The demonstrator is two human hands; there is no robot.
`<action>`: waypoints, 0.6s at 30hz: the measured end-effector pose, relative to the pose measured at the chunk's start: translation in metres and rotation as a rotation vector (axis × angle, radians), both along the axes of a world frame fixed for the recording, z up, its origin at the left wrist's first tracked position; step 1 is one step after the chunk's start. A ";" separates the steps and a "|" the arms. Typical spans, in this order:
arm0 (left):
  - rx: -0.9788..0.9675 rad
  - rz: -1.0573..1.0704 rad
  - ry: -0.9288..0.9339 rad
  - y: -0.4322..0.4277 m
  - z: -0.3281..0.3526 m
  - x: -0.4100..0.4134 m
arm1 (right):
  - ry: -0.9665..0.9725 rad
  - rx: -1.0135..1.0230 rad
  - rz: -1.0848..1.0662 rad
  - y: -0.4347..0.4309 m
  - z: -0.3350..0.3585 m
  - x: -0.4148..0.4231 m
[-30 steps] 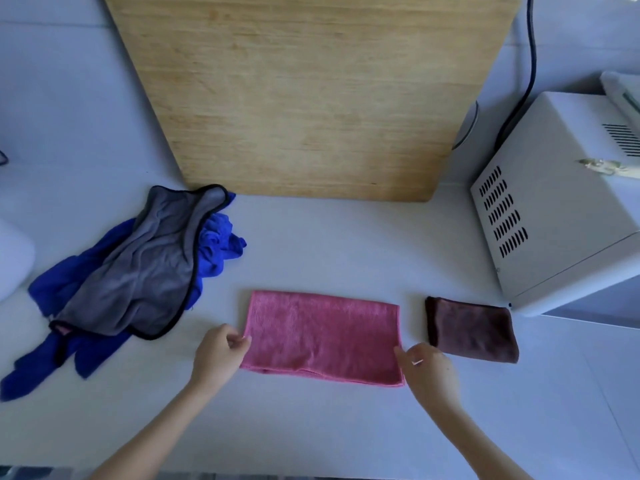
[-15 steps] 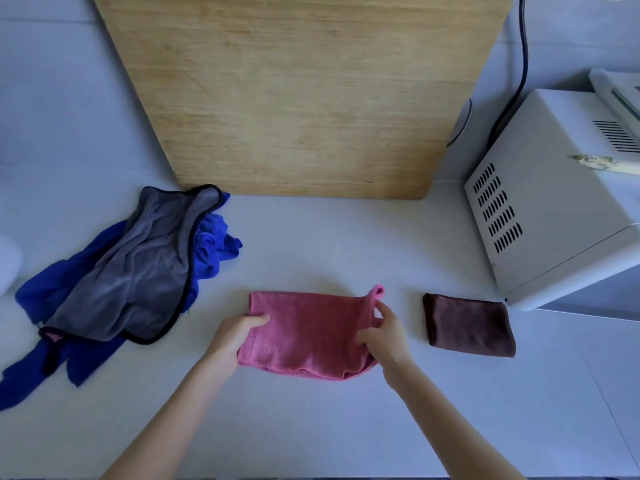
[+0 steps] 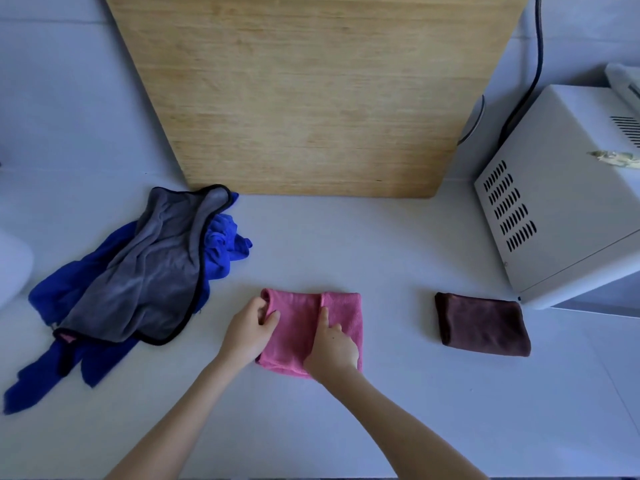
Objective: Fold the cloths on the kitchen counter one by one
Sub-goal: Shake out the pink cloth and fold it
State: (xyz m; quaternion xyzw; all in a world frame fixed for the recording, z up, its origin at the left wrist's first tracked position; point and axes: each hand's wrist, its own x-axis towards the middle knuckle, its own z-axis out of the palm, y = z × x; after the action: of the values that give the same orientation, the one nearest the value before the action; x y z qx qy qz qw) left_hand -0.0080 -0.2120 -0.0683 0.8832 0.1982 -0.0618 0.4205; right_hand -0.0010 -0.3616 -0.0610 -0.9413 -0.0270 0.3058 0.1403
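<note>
Pink cloth (image 3: pixel 301 327) on the kitchen counter (image 3: pixel 346 244) is now narrower: your right hand (image 3: pixel 332 344) has folded its right end over and rests there, grip unclear, while your left hand (image 3: pixel 247 332) pinches the left edge, so this cloth looks nearly done.
</note>
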 end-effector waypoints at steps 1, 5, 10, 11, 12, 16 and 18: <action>0.000 -0.040 -0.012 -0.004 0.004 0.003 | 0.015 0.037 0.017 -0.003 0.004 -0.001; 0.007 -0.230 -0.045 -0.034 0.024 0.021 | 0.147 0.352 0.007 -0.034 0.024 -0.008; 0.073 -0.461 0.083 -0.096 0.027 0.049 | 0.436 0.669 -0.246 -0.093 0.032 -0.017; 0.110 -0.510 0.129 -0.106 0.025 0.052 | 0.441 0.676 -0.288 -0.102 0.032 -0.017; 0.144 -0.553 0.177 -0.113 0.022 0.053 | 0.431 0.676 -0.346 -0.111 0.031 -0.017; 0.154 -0.679 0.312 -0.115 0.013 0.052 | 0.353 0.649 -0.553 -0.129 0.022 -0.016; 0.181 -0.713 0.266 -0.106 0.012 0.056 | 0.337 0.612 -0.610 -0.124 0.020 -0.014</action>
State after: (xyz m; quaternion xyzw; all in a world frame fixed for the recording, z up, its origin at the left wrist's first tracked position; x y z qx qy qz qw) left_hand 0.0477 -0.3176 -0.0561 0.9145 -0.0637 -0.3003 0.2636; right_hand -0.0151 -0.4856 -0.0415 -0.7586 0.1852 0.3773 0.4978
